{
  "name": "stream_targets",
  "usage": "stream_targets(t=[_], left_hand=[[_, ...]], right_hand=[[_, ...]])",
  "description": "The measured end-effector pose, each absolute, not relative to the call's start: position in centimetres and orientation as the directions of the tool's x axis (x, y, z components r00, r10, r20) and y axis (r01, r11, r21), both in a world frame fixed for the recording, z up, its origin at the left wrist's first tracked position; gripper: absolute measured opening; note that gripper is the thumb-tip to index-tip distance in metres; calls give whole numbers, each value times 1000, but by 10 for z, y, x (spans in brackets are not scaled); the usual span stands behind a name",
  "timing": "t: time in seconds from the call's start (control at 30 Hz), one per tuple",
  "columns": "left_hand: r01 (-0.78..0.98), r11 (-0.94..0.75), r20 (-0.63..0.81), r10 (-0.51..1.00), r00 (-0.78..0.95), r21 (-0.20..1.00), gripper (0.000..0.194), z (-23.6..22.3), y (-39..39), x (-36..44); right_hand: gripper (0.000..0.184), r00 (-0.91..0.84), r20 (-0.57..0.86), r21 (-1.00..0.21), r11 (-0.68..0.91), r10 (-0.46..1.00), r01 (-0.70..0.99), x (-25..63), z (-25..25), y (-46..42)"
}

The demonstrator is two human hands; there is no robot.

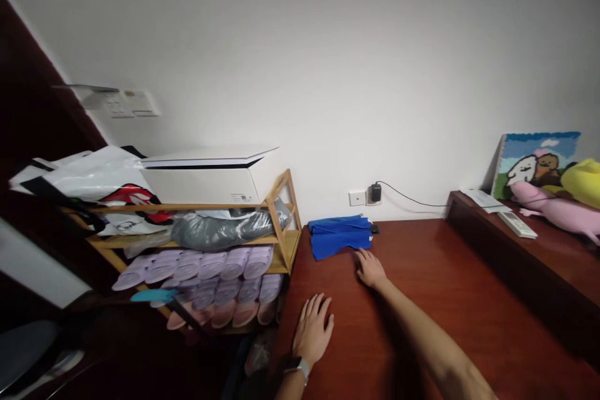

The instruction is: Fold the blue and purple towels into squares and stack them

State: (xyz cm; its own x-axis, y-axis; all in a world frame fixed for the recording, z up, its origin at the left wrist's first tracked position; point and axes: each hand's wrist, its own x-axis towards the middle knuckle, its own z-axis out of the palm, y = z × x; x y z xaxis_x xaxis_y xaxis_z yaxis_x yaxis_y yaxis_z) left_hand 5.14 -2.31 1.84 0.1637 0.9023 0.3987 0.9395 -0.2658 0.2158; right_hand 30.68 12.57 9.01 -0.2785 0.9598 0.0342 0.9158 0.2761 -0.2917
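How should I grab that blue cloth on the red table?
Probably by its near edge, coming from the front. The folded blue cloth lies flat in layers on the table, its back close to the wall and the shelf beside it on the left. The right hand is already next to that near edge; the left hand lies flat on the table.

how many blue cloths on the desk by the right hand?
2. The upper blue cloth lies at the wall edge of the desk; the lower blue cloth lies in front, just beyond the right hand. More layers may be hidden in the stack.
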Motion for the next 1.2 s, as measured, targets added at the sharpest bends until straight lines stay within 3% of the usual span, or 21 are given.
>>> stream_targets(t=[0.07,0.17,0.3,0.43,0.7,0.9,1.2], left_hand=[[941,-264,407,899,161,212,48,18,-25,51],[944,-254,406,901,152,211,49,17,-28,51],[944,-249,392,908,150,215,50,19,-30,52],[942,-258,400,903,156,215,50,20,-27,52],[943,-275,409,895,179,189,46,18,-16,49],[935,-288,429,886,178,207,45,19,-10,49],[935,-284,406,896,180,211,46,22,-12,50]], right_hand=[[81,-245,-22,-281,229,969,932,294,88,150],[73,-184,-96,-269,152,978,951,280,77,165],[63,-168,1,-256,163,986,953,270,64,152],[59,-260,71,-245,269,963,931,268,66,120],[57,-363,172,-422,402,916,812,281,46,6],[53,-281,202,-490,345,938,800,304,45,-72],[43,-90,278,-437,209,956,875,359,23,-107]])
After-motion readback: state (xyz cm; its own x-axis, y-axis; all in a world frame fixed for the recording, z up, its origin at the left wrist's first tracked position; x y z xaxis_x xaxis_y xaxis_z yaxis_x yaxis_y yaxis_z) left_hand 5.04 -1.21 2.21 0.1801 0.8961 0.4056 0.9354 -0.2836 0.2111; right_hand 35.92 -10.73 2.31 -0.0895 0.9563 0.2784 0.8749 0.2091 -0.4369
